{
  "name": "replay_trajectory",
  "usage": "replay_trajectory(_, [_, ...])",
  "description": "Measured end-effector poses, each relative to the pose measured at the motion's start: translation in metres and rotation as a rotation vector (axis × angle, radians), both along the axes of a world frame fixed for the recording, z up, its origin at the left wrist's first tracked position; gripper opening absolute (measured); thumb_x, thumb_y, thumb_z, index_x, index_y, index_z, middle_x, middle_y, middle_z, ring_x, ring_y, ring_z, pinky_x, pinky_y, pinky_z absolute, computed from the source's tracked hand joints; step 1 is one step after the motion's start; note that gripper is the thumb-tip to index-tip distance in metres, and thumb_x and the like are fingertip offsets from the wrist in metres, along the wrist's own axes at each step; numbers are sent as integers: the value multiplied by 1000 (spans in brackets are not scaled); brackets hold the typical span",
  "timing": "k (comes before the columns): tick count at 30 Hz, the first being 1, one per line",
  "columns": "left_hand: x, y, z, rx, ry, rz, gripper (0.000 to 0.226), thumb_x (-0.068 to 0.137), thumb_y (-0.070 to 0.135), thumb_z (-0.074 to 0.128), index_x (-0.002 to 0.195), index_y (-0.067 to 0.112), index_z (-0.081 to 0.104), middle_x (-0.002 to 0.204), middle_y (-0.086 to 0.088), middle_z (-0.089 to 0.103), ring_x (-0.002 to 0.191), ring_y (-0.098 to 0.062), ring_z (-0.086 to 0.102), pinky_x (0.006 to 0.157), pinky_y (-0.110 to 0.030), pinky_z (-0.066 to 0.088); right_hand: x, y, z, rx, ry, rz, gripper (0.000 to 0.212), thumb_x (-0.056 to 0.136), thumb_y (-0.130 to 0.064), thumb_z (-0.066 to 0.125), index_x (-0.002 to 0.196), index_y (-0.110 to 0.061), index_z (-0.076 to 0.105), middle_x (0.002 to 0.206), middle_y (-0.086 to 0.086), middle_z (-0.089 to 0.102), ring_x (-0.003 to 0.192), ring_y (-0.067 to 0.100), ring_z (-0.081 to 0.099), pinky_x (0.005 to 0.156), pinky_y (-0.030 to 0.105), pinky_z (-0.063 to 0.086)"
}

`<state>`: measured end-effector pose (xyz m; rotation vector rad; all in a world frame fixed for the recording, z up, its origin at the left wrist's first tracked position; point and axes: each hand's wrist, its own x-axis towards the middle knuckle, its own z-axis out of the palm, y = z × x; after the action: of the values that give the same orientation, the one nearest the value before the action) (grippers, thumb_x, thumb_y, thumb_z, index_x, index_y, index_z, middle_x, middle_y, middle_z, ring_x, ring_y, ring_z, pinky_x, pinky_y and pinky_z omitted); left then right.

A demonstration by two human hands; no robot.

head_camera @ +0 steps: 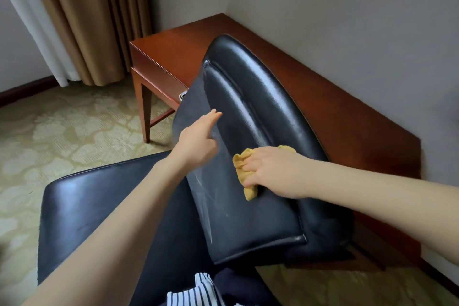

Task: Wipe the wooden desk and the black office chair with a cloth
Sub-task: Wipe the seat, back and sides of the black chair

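Two hands engage the black office chair (82, 206) beside the wooden desk (342, 117): the left hand (197, 138), fingers straight, braces the backrest (248, 97) while the right hand (272, 169) grips the bunched cloth (241, 161) against it, so excess pressure may shift the chair.

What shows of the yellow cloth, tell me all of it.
The yellow cloth is a small, soft-looking rag, bunched and creased. It lies on the padded face of the black chair's backrest, mostly covered by the right hand, whose fingers curl over it. Folds stick out past the fingertips and below the hand, and a sliver shows behind it.
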<state>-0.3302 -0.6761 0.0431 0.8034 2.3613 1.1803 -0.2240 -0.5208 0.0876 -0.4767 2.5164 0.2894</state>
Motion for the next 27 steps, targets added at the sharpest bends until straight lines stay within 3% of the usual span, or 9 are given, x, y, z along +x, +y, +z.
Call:
replay_trajectory(3, [18, 13, -2, -38, 33, -102, 71, 86, -6, 37, 150, 20, 19, 159, 5, 6, 145, -20, 15, 114, -48, 20, 46, 1, 4, 18, 46, 94, 29, 91, -15, 44, 111, -26, 62, 124, -2, 53, 120, 20, 45, 102, 38, 35])
replay_trajectory(5, [31, 21, -4, -44, 44, -158, 73, 87, -5, 38, 151, 19, 12, 159, 5, 0, 146, -16, -1, 118, -46, 7, 78, 4, 9, 3, 128, 179, 27, 85, -12, 44, 95, -30, 62, 108, -9, 59, 109, 14, 53, 96, 34, 42])
replay_trajectory(8, [43, 33, -6, -62, 81, -223, 80, 84, -5, 39, 152, 18, 3, 159, 3, -8, 146, -17, -9, 118, -44, -1, 115, 15, 19, -41, 250, 233, 23, 83, -8, 55, 86, -29, 65, 93, -11, 64, 95, 10, 61, 88, 30, 48])
replay_trajectory(11, [49, 40, -7, -89, 128, -210, 79, 83, -5, 39, 151, 13, 2, 159, -1, -9, 146, -18, -9, 116, -42, -2, 128, 25, 33, -56, 347, 283, 31, 92, -8, 41, 92, -27, 66, 94, -7, 64, 97, 16, 61, 91, 33, 46])
replay_trajectory(14, [50, 44, -8, -179, 208, -199, 75, 85, -1, 40, 151, 11, 4, 159, -3, -6, 146, -22, -6, 116, -46, 1, 110, 32, 48, -130, 418, 248, 29, 93, -16, 42, 95, -26, 69, 99, -3, 67, 99, 20, 62, 90, 37, 48])
replay_trajectory(17, [48, 45, -8, -252, 253, -213, 75, 86, -2, 38, 151, 14, 2, 159, -1, -6, 146, -23, -5, 116, -48, 3, 64, 49, 65, -182, 483, 230, 24, 92, -10, 49, 98, -19, 71, 105, 0, 69, 101, 23, 63, 91, 38, 48])
replay_trajectory(21, [45, 43, -8, -312, 279, -217, 78, 86, -4, 36, 151, 17, -2, 159, 2, -10, 146, -20, -6, 117, -46, 0, -9, 68, 81, -251, 498, 148, 21, 96, -11, 51, 96, -21, 70, 104, -8, 66, 103, 18, 57, 96, 34, 43])
replay_trajectory(27, [48, 47, -3, -466, 283, -190, 76, 92, 0, 36, 151, 24, -7, 158, 9, -13, 146, -21, -5, 115, -50, -2, -64, 63, 60, -162, 602, -38, 28, 96, -15, 44, 106, -26, 67, 121, -5, 57, 123, 19, 43, 95, 39, 43])
